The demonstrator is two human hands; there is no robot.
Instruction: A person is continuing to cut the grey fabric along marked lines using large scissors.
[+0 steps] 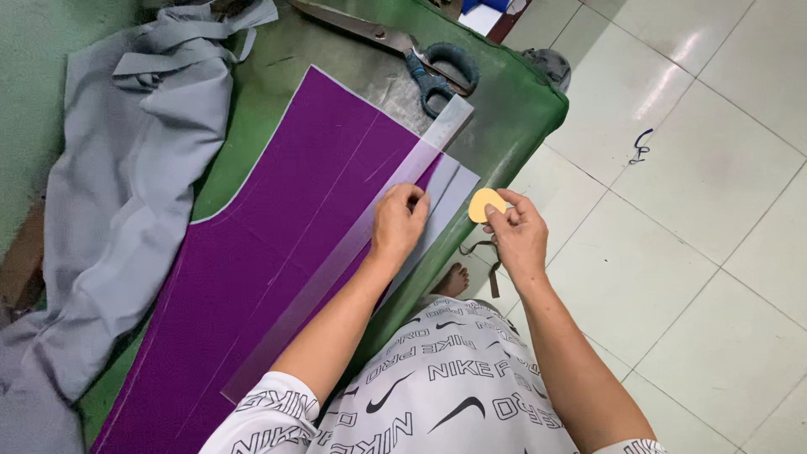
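The clear plastic ruler (353, 244) lies slantwise on the purple fabric panel (277, 252), running from about seven o'clock near the person's body up to one o'clock, where its tip reaches the scissors (424, 63). The left hand (399, 223) presses on it past its middle, fingers curled down flat on the plastic, pinning rather than gripping. At three o'clock from that hand, just off the table edge, the right hand (517, 235) pinches a yellow tailor's chalk (486, 204) between thumb and fingertips, closed on it, held above the floor and not touching the cloth.

The ruler is held at one spot only; its long lower end is free, so, as I judge it, a sideways push from the chalk could swing it and bend the line. The purple panel lies loose over a grey layer (450, 189) and could creep. Chalk lines already cross the panel, so a stray mark may confuse.

Further out, at nine o'clock, a heap of grey fabric (126, 185) drapes over the green table (513, 109); white floor tiles (698, 210) lie to three o'clock.
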